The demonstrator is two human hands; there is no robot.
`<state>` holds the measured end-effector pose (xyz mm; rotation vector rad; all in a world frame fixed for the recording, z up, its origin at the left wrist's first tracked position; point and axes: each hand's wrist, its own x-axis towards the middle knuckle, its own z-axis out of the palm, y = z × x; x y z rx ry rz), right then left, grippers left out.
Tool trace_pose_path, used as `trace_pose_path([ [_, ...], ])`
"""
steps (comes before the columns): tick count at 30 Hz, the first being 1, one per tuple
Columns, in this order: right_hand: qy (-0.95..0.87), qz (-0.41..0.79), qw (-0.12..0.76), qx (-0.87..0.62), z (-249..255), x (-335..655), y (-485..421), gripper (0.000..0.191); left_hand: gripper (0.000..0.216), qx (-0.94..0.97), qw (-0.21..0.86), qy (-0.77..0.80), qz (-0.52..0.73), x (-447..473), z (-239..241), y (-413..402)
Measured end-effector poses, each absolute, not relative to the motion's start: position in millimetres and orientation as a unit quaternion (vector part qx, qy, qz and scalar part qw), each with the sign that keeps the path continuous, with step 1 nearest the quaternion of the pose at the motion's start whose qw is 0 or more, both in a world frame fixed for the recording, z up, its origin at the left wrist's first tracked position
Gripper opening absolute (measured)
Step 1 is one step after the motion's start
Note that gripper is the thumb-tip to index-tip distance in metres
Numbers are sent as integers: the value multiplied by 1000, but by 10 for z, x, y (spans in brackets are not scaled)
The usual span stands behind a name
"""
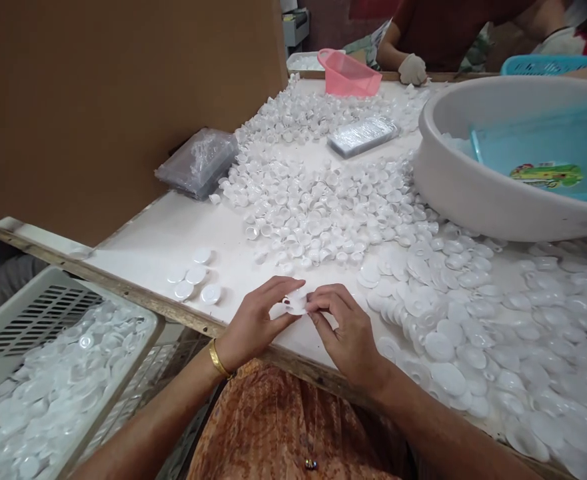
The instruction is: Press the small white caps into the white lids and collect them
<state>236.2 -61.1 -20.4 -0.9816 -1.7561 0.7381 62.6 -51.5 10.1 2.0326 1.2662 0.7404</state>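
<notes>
My left hand (254,323) and my right hand (346,330) meet at the near edge of the white table (163,233), both pinched on one small white plastic cap (296,303). A gold bangle sits on my left wrist. A pile of small white cup-shaped pieces (318,213) lies just beyond my hands. A heap of flat white discs (473,320) spreads to the right of my right hand. Several finished caps (193,280) lie apart to the left of my left hand.
A white slatted crate (33,320) full of caps stands at lower left. A large grey basin (473,193) holds a blue tray at the right. Plastic-wrapped packs (198,160), a pink basket (348,73) and another person's gloved hand (413,69) are at the far end. A brown board (123,87) walls the left.
</notes>
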Motion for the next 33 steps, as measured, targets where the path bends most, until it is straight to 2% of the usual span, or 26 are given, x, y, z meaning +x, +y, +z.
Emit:
trace_pose_path([
  [4, -725, 291, 486, -391, -229, 2357, -617, 22, 30, 789, 254, 470, 302, 636, 46, -566],
  [7, -734, 316, 467, -378, -248, 2366, -617, 42, 31, 801, 257, 456, 291, 633, 74, -565],
  [9, -760, 306, 445, -361, -251, 2374, -608, 49, 30, 806, 258, 454, 280, 622, 96, -567],
  [15, -749, 319, 442, -377, -216, 2393, -580, 28, 33, 793, 235, 477, 298, 614, 91, -612],
  [20, -735, 350, 432, -387, -144, 2415, -614, 20, 25, 804, 217, 458, 311, 654, 122, -655],
  [27, -721, 377, 422, -402, -114, 2451, -652, 16, 20, 808, 196, 466, 302, 742, 182, -723],
  [33, -693, 433, 399, -416, -114, 2496, -631, 13, 19, 790, 232, 479, 304, 797, 177, -708],
])
